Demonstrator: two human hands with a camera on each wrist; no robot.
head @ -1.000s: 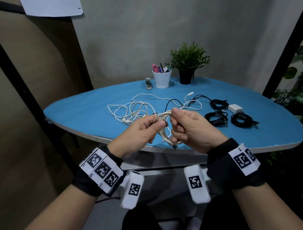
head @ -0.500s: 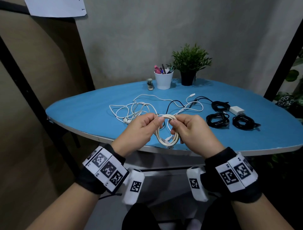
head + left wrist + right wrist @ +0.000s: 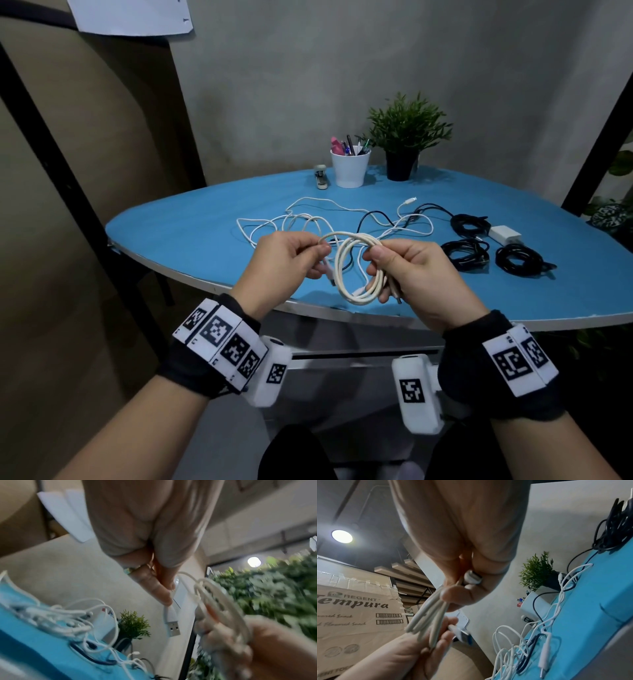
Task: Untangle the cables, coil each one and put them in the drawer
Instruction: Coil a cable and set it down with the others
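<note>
A cream USB cable [image 3: 356, 267] hangs in loops between my hands above the near edge of the blue table [image 3: 191, 236]. My right hand [image 3: 407, 270] grips the bundled loops [image 3: 426, 614]. My left hand [image 3: 291, 260] pinches the cable's free end, and its USB plug [image 3: 173, 626] dangles below the fingertips. A tangle of white cables [image 3: 308, 219] with one dark cable [image 3: 373, 217] through it lies on the table behind my hands. Three coiled black cables [image 3: 513, 258] lie at the right. A drawer front [image 3: 363, 356] shows under the table edge.
A white charger block [image 3: 505, 234] sits among the black coils. At the back stand a white pen cup [image 3: 349, 168], a potted plant [image 3: 406, 137] and a small stapler [image 3: 320, 176]. Cardboard boxes [image 3: 354, 615] stand to the left.
My hands have drawn apart and risen a little. The coil now hangs open as round loops, and the left hand has pulled the free end out to the left.
</note>
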